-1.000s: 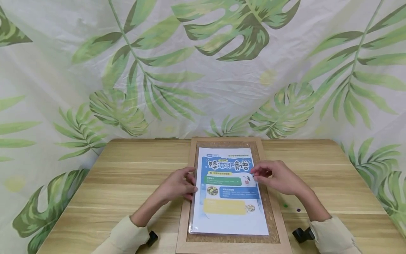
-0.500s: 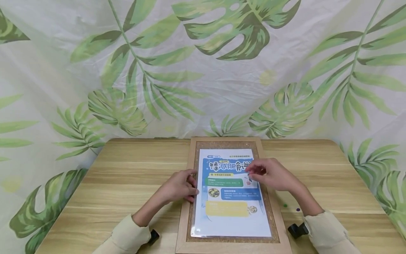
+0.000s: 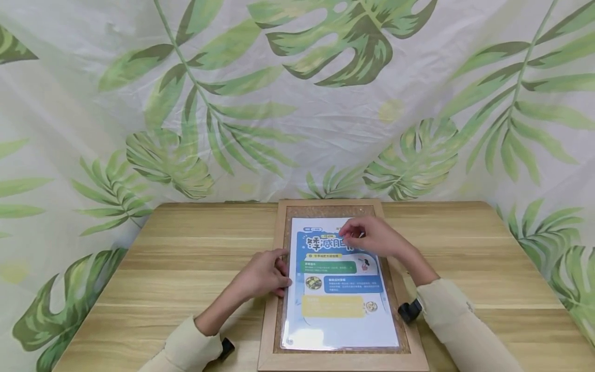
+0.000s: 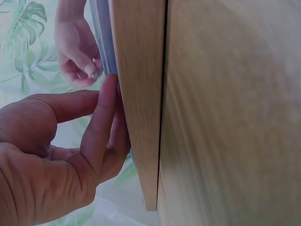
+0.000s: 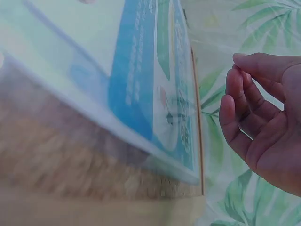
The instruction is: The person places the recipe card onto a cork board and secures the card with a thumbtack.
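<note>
Cream-coloured sleeves [image 3: 460,330] reach over a wood-grain counter [image 3: 200,248], where a wood-framed cork board [image 3: 344,363] lies with its top edge close to the counter's far edge. On the cork, inside the frame, lies a laminated poster [image 3: 341,330] printed in blue, green and yellow, with large Chinese characters across its upper part. The left hand [image 3: 265,274] touches the poster's left edge around mid-height; its grip is loose, thumb and forefinger apart along that edge in the head view. Over the poster's top right part, covering some of the title, hangs the right hand [image 3: 372,236], its grip brought together, thumb tip to forefinger tip, on a small pale object [image 4: 94,60] too tiny to name. Black wrist devices [image 3: 410,311] show at both cuffs. Behind the counter's far edge hangs a leaf-patterned curtain [image 3: 269,150].
</note>
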Demonstrator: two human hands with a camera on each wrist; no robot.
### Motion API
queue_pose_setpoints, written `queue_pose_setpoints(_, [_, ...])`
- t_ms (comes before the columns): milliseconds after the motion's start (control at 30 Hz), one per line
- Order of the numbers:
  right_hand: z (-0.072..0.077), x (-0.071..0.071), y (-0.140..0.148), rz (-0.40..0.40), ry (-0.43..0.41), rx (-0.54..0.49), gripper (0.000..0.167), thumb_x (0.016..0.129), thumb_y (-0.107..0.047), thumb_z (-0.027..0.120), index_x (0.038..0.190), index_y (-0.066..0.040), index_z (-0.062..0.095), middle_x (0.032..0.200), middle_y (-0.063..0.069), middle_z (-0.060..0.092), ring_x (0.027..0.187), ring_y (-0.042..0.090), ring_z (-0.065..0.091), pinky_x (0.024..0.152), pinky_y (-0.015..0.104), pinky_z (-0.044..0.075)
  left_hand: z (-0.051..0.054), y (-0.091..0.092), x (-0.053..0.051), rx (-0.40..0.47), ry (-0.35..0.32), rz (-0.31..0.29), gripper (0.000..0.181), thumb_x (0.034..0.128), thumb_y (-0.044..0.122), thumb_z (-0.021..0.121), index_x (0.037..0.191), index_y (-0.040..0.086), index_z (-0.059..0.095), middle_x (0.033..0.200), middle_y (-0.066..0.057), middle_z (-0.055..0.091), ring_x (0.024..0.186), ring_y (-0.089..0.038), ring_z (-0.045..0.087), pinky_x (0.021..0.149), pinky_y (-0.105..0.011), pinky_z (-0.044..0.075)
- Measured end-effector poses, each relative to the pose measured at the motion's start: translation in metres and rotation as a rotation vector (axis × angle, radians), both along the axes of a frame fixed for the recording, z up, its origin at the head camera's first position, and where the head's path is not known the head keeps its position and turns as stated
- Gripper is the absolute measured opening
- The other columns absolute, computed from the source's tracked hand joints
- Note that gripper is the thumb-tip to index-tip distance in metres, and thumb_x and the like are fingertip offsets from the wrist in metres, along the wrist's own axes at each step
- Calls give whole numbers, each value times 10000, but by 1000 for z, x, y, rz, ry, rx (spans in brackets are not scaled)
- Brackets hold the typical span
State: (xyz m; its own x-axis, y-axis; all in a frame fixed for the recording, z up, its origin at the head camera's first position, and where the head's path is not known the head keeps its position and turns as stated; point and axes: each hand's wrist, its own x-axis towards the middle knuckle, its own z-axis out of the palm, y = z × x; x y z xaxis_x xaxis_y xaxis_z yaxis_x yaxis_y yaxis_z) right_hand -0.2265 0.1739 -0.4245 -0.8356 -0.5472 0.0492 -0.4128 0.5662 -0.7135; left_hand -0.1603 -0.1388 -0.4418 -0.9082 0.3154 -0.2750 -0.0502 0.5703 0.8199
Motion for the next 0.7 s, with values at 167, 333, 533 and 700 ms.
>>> queue_pose_setpoints(167, [-5,-15,-13,2,-30,-1,179,1011,-113,722,1164,-53,794,981,18,759,852,168,610,750,259,504,1,3,2,-34,23,-3,771,886,-93,794,1577,-69,453,938,-123,651,638,-180,689,589,-310,641])
queue_pose_setpoints(333, [-8,-24,-26,-9,-18,17,186,1001,-124,733,1168,-71,796,966,2,754,836,149,606,744,259,501,1,3,3,-46,42,-8,769,882,-97,790,1574,-76,455,928,-116,646,632,-179,682,575,-294,632])
queue_pose_setpoints(533, [-11,-29,-39,2,-10,-7,193,993,-101,739,1170,-55,797,966,18,765,808,149,597,740,249,497,1,4,3,-59,47,-14,770,887,-88,790,1578,-73,452,926,-111,638,626,-175,676,566,-287,624])
queue_pose_setpoints(700, [-12,-32,-46,-10,-29,-12,194,1000,-113,736,1176,-56,794,980,21,753,835,157,602,782,275,507,0,4,3,-66,50,-20,764,891,-81,792,1576,-71,455,920,-108,633,623,-170,672,564,-287,622])
